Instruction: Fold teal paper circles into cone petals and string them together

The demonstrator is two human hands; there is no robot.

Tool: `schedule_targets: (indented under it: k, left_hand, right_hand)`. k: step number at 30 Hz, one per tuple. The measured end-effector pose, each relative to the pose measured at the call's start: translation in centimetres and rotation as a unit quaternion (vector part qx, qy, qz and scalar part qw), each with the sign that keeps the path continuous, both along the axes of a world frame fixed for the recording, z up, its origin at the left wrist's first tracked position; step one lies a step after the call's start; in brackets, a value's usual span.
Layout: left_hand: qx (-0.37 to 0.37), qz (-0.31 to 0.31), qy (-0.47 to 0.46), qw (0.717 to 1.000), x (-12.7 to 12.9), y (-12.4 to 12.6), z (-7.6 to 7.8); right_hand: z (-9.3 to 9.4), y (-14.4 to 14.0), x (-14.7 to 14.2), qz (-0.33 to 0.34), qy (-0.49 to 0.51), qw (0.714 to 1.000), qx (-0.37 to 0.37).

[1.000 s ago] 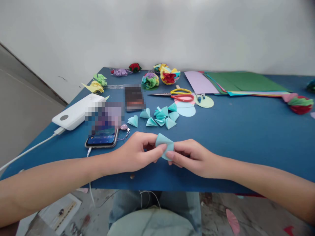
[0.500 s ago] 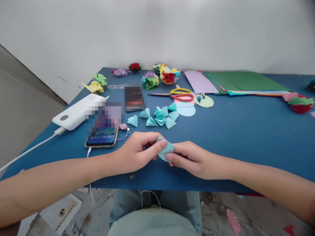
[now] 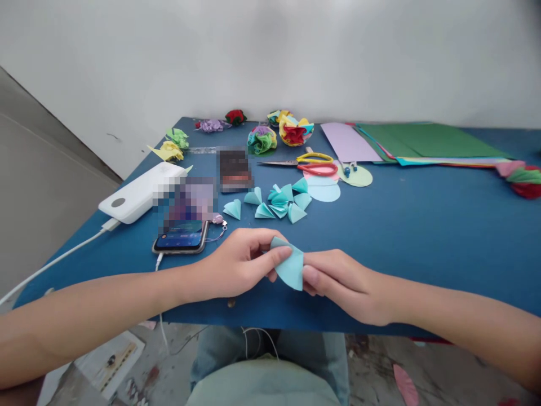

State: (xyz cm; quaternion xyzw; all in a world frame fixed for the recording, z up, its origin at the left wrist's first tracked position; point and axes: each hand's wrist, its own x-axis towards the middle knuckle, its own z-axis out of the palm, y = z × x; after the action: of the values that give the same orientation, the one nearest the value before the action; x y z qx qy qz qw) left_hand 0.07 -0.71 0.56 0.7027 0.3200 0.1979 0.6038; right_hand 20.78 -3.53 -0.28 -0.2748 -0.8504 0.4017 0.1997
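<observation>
My left hand (image 3: 236,265) and my right hand (image 3: 342,282) meet near the front edge of the blue table (image 3: 422,225). Between their fingertips they pinch a folded light-blue paper piece (image 3: 291,267), shaped like a quarter circle. Behind the hands lies a cluster of several similar folded light-blue paper pieces (image 3: 279,202). A flat light-blue paper circle (image 3: 324,192) rests beside that cluster.
Scissors (image 3: 308,163) with yellow and red handles lie mid-table. Coloured paper sheets (image 3: 422,144) are stacked at the back right. Paper flowers (image 3: 291,131) sit along the back edge. A phone (image 3: 181,239) and a white power bank (image 3: 139,192) with a cable are at left.
The paper piece went from a puffed, half-open shape to a flat folded wedge. Both hands drew slightly nearer to the table's front edge, and the view shifted a little.
</observation>
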Motion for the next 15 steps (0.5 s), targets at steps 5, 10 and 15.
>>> schedule_targets:
  k: [5,10,15]
  left_hand:
    - [-0.032,0.025,0.007,0.999,0.0,0.3,0.1]
    - [-0.057,-0.021,0.010,0.998,0.1,-0.1,0.1]
    - [-0.056,-0.035,0.028,0.997,0.2,-0.4,0.3]
  right_hand:
    - [-1.0,0.8,1.3,-0.071,-0.031,0.915,0.396]
    - [-1.2,1.0,1.3,0.006,-0.068,0.859,0.507]
    - [-1.5,0.6,0.7,-0.090,0.001,0.951,0.296]
